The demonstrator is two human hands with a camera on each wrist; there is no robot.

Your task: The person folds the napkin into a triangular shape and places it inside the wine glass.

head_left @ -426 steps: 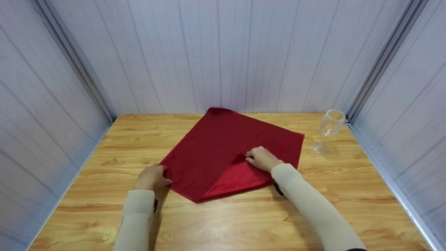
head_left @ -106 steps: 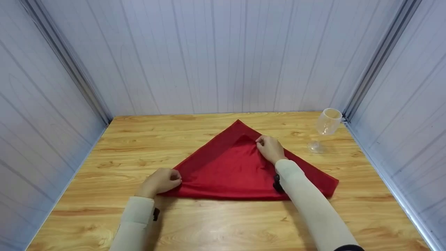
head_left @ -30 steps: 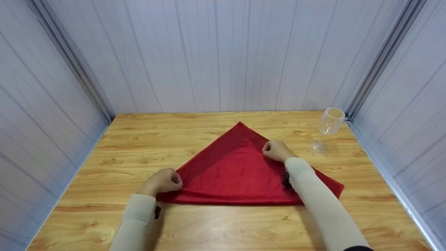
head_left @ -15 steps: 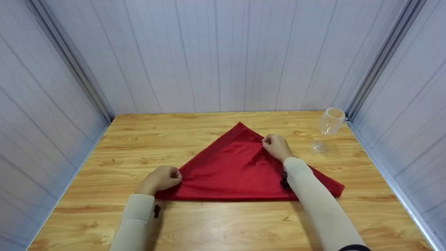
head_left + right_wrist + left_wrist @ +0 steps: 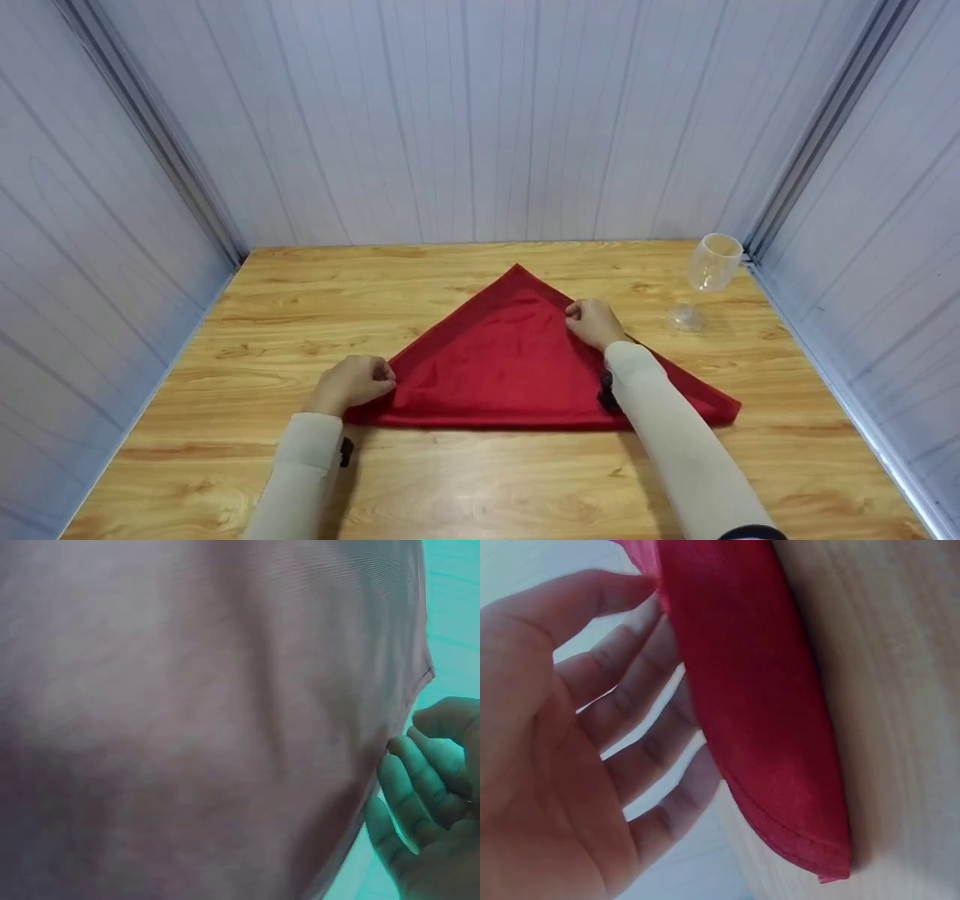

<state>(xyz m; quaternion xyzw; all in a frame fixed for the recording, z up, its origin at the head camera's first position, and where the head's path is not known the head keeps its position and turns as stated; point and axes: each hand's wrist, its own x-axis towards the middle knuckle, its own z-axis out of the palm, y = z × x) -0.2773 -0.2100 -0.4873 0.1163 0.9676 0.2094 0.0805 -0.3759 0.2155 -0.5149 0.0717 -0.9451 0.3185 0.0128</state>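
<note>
A red napkin (image 5: 510,360) lies folded into a triangle on the wooden table (image 5: 480,480), its point toward the far wall. My left hand (image 5: 356,381) pinches the napkin's left corner; in the left wrist view the thumb and fingers (image 5: 622,682) close on the folded cloth (image 5: 757,705). My right hand (image 5: 592,321) holds the right slanted edge just below the point with curled fingers. The right wrist view shows those fingertips (image 5: 409,765) against the cloth's edge (image 5: 187,712). My right forearm lies across the napkin's right part.
An empty clear wine glass (image 5: 705,277) stands upright at the back right corner, right of my right hand. Pale panelled walls close the table in on the left, back and right. Bare wood lies in front of the napkin and to its left.
The upper layer's tip has slid up to meet the far point, so the dark border at the top is narrower. Both hands keep their hold and have barely shifted.
</note>
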